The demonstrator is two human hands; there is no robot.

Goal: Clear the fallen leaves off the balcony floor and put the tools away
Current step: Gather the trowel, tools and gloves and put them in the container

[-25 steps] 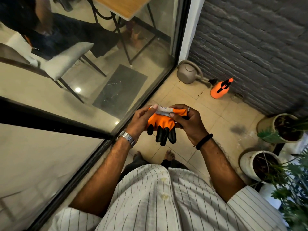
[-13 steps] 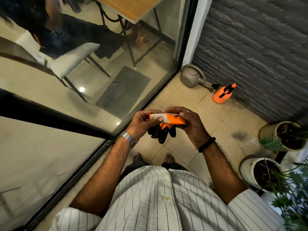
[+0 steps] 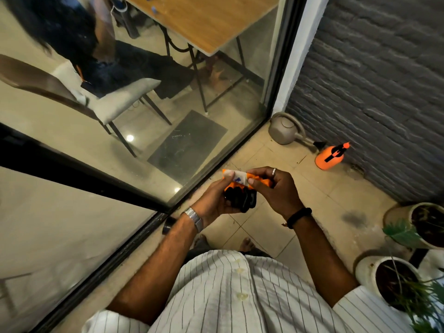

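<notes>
Both hands hold a folded pair of orange gardening gloves with black fingertips above the balcony floor. The left hand has its grip clamped on the left end, thumb pressed on the white label at the cuff, while the right hand pinches the right end between thumb and curled fingers. The black glove fingers hang bunched between the palms. Farther off, a grey watering can sits in the corner by the glass door, an orange spray bottle lies just beside its spout along the brick wall, and two potted plants stand at the right.
</notes>
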